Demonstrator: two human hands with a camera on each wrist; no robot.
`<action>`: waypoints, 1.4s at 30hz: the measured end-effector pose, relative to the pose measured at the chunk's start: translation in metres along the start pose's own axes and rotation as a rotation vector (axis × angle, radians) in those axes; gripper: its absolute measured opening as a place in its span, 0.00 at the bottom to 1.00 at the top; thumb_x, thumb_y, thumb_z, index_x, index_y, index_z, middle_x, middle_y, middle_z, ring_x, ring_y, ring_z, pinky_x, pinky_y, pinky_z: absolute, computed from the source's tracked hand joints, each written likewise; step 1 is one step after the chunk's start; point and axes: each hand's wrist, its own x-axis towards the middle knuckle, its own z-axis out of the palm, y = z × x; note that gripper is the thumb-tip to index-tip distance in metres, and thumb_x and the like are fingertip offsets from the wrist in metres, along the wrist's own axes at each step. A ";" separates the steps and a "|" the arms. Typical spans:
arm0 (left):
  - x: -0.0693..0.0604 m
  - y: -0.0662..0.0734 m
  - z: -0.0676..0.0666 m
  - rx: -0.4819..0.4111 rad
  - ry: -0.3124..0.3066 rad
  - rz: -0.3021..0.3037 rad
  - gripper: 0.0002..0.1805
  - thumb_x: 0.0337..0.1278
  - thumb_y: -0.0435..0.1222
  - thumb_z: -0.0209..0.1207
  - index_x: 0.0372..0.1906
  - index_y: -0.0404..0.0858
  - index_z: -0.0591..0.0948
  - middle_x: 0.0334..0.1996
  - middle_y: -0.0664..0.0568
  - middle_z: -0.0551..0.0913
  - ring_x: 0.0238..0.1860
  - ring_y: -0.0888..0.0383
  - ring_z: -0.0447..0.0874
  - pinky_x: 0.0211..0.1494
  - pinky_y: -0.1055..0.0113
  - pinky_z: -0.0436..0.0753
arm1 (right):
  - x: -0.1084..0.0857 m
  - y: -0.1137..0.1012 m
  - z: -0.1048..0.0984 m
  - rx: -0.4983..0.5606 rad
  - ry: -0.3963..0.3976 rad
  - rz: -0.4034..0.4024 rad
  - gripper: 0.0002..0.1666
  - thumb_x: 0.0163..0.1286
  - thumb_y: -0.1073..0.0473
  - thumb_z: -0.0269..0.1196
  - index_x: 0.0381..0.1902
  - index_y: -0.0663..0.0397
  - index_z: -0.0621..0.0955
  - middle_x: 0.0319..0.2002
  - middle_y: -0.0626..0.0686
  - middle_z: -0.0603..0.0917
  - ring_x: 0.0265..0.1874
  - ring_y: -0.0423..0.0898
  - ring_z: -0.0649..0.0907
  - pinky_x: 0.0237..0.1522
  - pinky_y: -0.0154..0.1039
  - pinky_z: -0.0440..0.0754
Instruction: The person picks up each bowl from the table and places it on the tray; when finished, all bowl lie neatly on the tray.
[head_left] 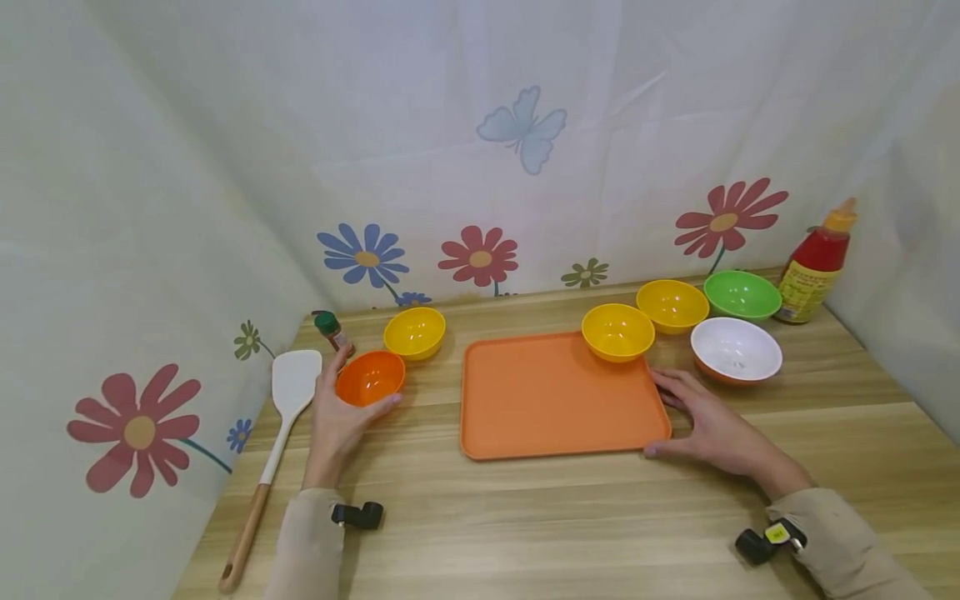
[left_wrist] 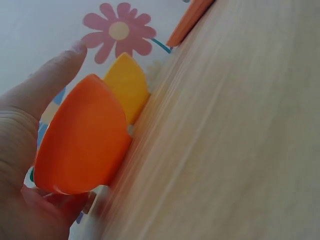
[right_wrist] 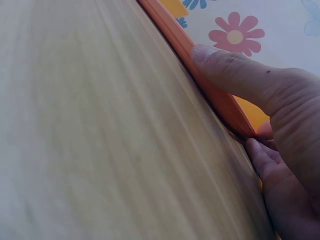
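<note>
My left hand is spread around an orange bowl, fingers on its left and thumb in front. In the left wrist view the thumb stands off the bowl's rim, while the fingertips below touch or nearly touch its side. My right hand grips the right front corner of an orange tray. Its thumb presses the tray's front rim, and the other fingers bend in at the right edge. A yellow bowl sits on the tray's back right corner.
Another yellow bowl, a green-capped jar and a white spatula are near the left hand. At the back right stand a yellow bowl, a green bowl, a white bowl and a red sauce bottle.
</note>
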 end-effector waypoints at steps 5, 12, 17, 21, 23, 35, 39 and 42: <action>0.000 -0.006 0.000 -0.014 -0.011 -0.026 0.68 0.48 0.59 0.86 0.91 0.56 0.58 0.86 0.45 0.65 0.80 0.40 0.69 0.82 0.35 0.72 | 0.000 0.000 0.001 -0.006 0.002 0.001 0.72 0.59 0.32 0.84 0.89 0.58 0.62 0.83 0.61 0.64 0.76 0.63 0.79 0.78 0.41 0.73; -0.001 -0.011 -0.001 0.016 -0.037 -0.082 0.71 0.50 0.60 0.85 0.92 0.47 0.54 0.86 0.41 0.64 0.81 0.37 0.68 0.84 0.35 0.69 | 0.000 -0.002 0.002 0.001 -0.001 -0.001 0.73 0.59 0.33 0.84 0.89 0.59 0.62 0.83 0.62 0.64 0.76 0.64 0.78 0.77 0.60 0.71; -0.001 -0.013 -0.001 0.003 -0.037 -0.100 0.72 0.50 0.61 0.84 0.91 0.43 0.54 0.85 0.40 0.65 0.80 0.37 0.69 0.85 0.35 0.69 | -0.001 -0.002 0.001 0.006 -0.008 0.008 0.73 0.60 0.32 0.84 0.89 0.59 0.61 0.83 0.63 0.63 0.77 0.65 0.78 0.77 0.61 0.70; 0.000 -0.014 0.000 -0.016 -0.026 -0.100 0.70 0.49 0.61 0.85 0.90 0.41 0.57 0.83 0.40 0.68 0.79 0.38 0.70 0.84 0.35 0.70 | -0.001 -0.001 0.000 -0.004 -0.005 0.011 0.73 0.59 0.32 0.84 0.89 0.59 0.62 0.84 0.62 0.63 0.77 0.64 0.78 0.78 0.61 0.71; 0.000 -0.014 0.001 -0.025 -0.024 -0.098 0.69 0.50 0.60 0.85 0.89 0.40 0.58 0.83 0.40 0.69 0.79 0.38 0.71 0.84 0.35 0.71 | -0.001 -0.001 -0.001 -0.004 -0.006 0.011 0.73 0.59 0.32 0.84 0.88 0.59 0.62 0.84 0.62 0.63 0.77 0.64 0.78 0.78 0.60 0.70; 0.000 -0.012 0.002 -0.085 -0.015 -0.067 0.66 0.50 0.55 0.87 0.87 0.38 0.61 0.81 0.41 0.72 0.77 0.39 0.73 0.83 0.37 0.72 | -0.001 -0.003 -0.002 -0.012 -0.006 0.015 0.73 0.59 0.31 0.84 0.88 0.60 0.62 0.84 0.63 0.62 0.77 0.64 0.77 0.78 0.64 0.69; -0.002 -0.009 0.001 -0.114 -0.012 -0.048 0.65 0.49 0.53 0.87 0.87 0.38 0.62 0.80 0.43 0.73 0.77 0.41 0.74 0.83 0.38 0.73 | -0.001 -0.002 -0.001 -0.012 -0.006 0.011 0.73 0.59 0.31 0.84 0.88 0.60 0.62 0.84 0.62 0.62 0.77 0.64 0.78 0.78 0.63 0.69; -0.002 -0.005 0.001 -0.108 -0.014 -0.039 0.65 0.49 0.54 0.87 0.87 0.40 0.62 0.80 0.44 0.73 0.77 0.41 0.74 0.83 0.38 0.73 | -0.001 -0.002 0.000 -0.010 -0.006 0.011 0.73 0.59 0.31 0.84 0.88 0.60 0.62 0.84 0.62 0.62 0.77 0.64 0.78 0.78 0.63 0.69</action>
